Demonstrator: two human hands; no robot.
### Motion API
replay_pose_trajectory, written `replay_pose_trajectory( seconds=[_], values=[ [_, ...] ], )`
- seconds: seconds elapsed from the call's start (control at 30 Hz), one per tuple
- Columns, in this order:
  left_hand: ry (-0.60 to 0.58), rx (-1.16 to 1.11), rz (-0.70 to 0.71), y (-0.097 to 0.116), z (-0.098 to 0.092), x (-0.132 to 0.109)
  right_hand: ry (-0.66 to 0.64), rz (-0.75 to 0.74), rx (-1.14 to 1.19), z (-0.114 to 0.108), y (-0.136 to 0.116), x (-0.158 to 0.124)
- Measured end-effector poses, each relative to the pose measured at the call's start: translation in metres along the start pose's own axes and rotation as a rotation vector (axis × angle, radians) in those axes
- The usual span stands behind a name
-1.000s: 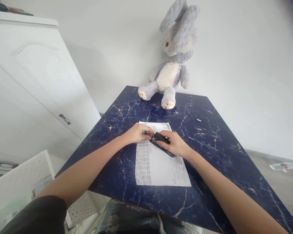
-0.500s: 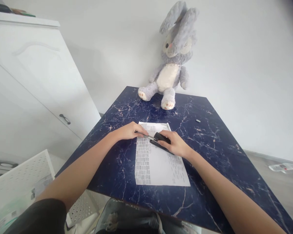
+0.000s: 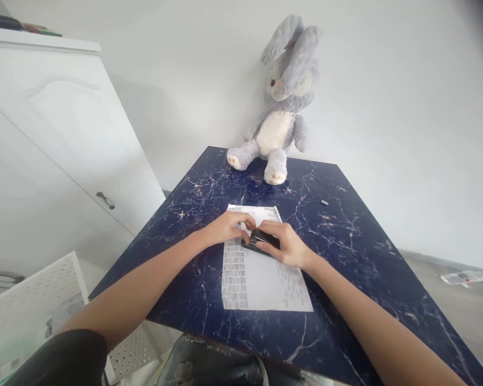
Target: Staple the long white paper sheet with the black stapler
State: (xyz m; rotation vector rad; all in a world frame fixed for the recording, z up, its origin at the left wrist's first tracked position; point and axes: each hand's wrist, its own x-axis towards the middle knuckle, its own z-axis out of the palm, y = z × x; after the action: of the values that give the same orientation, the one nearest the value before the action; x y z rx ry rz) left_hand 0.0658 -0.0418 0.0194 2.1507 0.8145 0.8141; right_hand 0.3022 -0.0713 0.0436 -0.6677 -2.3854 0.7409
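Observation:
A black stapler lies over a printed white sheet of paper, its front end pointing left. From the right, my right hand wraps its fingers and thumb round the stapler's body. The curled fingers and thumb of my left hand are at the stapler's front end and grip it; the exact contact is small and partly hidden. The paper lies flat on the dark blue marbled table, with rows of small dark marks down its left side and lines of print on the right.
A grey plush rabbit sits at the table's back edge. A small object lies at the right. Left of the table are a white cabinet and a white perforated rack. A plastic package is on the floor.
The thin metal part that stuck out between my hands no longer shows. The stapler's top and base are closer together, and my left hand has moved right, up to its front end.

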Motion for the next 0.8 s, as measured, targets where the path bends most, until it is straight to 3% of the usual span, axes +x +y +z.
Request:
replay_pose_trajectory(
  seconds=[0.1,0.17,0.27,0.37,0.5,0.8],
  values=[
    [0.138,0.088,-0.038,-0.002,0.001,0.001,-0.025,0.096,-0.051,-0.028,0.004,0.0],
    [0.141,0.192,-0.019,0.001,0.007,0.001,-0.073,0.182,-0.087,-0.055,0.011,-0.006],
    [-0.032,0.38,0.054,0.007,0.022,-0.001,-0.088,0.281,-0.136,-0.09,0.024,-0.029],
    [-0.207,0.495,0.058,0.011,0.036,-0.004,-0.087,0.355,-0.146,-0.107,0.036,-0.057],
    [-0.291,0.549,0.038,0.009,0.043,-0.005,-0.192,0.366,-0.098,-0.107,0.037,-0.076],
    [-0.337,0.557,0.016,0.008,0.04,-0.004,-0.351,0.192,-0.005,-0.087,0.022,-0.064]
  ],
)
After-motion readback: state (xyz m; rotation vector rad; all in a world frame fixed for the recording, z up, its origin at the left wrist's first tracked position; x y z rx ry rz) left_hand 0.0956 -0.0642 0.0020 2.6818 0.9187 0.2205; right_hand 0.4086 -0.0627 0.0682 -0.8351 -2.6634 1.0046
